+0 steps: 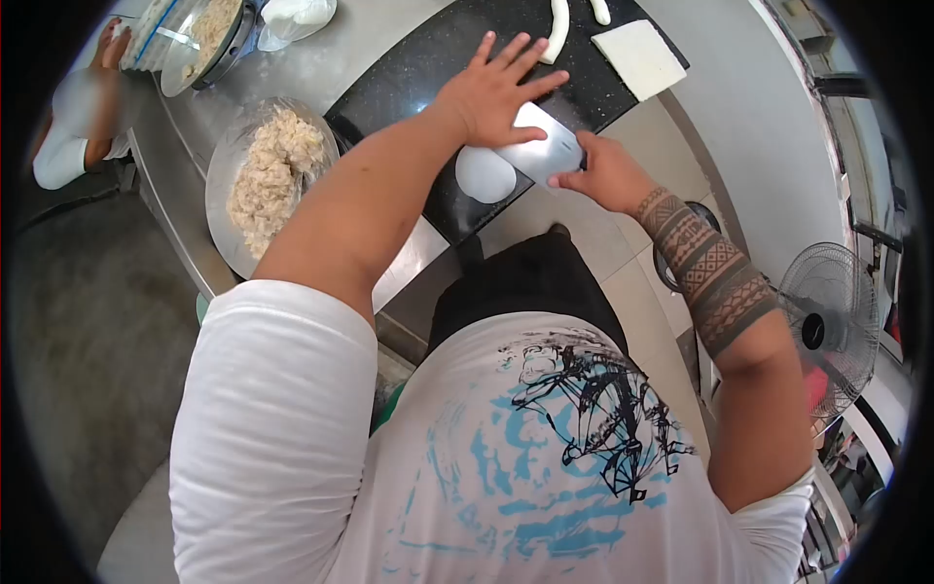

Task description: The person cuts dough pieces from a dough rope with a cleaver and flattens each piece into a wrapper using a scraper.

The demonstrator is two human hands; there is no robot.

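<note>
My right hand [611, 173] is closed around the dark handle of a broad metal blade [547, 146], which looks like a cleaver. The blade lies low over the edge of a black stone slab [409, 92]. My left hand [501, 97] has its fingers spread, with the thumb and palm edge at the blade's upper left side; whether it presses on the metal I cannot tell. Just left of the blade is a flat, round white dough disc [484, 175]. Further off on the slab are a white dough rope [556, 34], a short dough piece [600, 11] and a square white slab [639, 58].
On the steel counter [384, 282] to the left stands a large bowl of pale chunky filling [277, 175]. Beyond it are a second container [209, 44] and a plastic bag [297, 18]. A person [63, 156] is at far left. A fan [827, 326] stands right.
</note>
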